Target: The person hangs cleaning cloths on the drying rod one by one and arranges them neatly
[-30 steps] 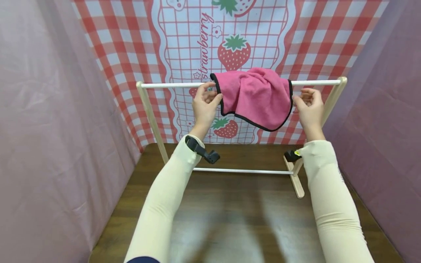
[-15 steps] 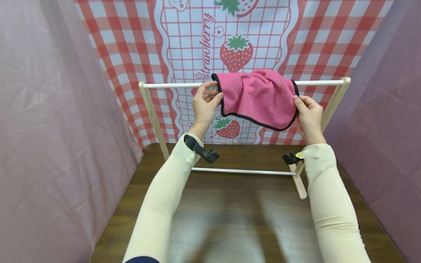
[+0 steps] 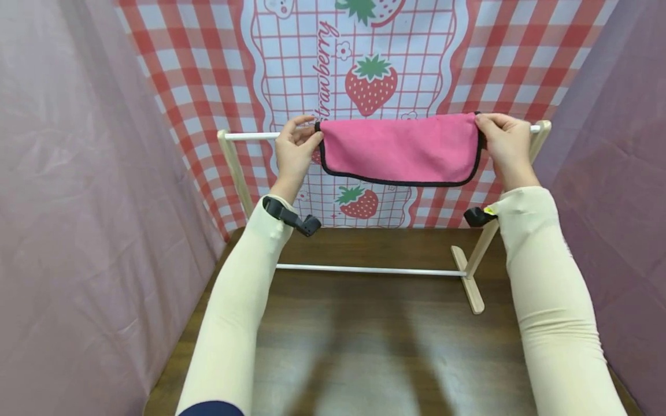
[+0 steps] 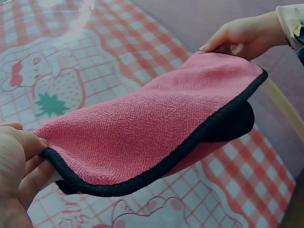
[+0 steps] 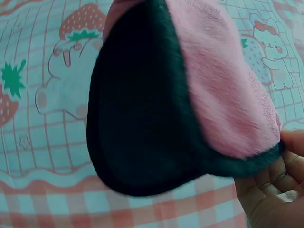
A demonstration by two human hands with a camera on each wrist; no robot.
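A pink towel point(image 3: 400, 150) with black edging hangs over the white top bar point(image 3: 252, 136) of a rack, stretched nearly flat between both hands. My left hand point(image 3: 295, 151) pinches its left edge at bar height. At the opposite end, my right hand point(image 3: 507, 144) pinches the upper right edge between thumb and fingers. Seen from the left wrist, the pink towel point(image 4: 137, 137) spans from the near hand to the far one, with a dark layer showing beneath. The right wrist view has the right hand point(image 5: 278, 185) gripping the towel's black border, beside a large dark part.
The rack's wooden right leg point(image 3: 481, 251) and foot stand on a brown wooden table point(image 3: 364, 341). A lower white bar point(image 3: 369, 270) joins the legs. Behind hangs a strawberry-print checked cloth point(image 3: 370, 86); pink curtains point(image 3: 78, 202) flank both sides.
My right hand has taken hold of the towel's right edge and moved up and right. My left hand has moved left. The bunched towel has become stretched and smoother.
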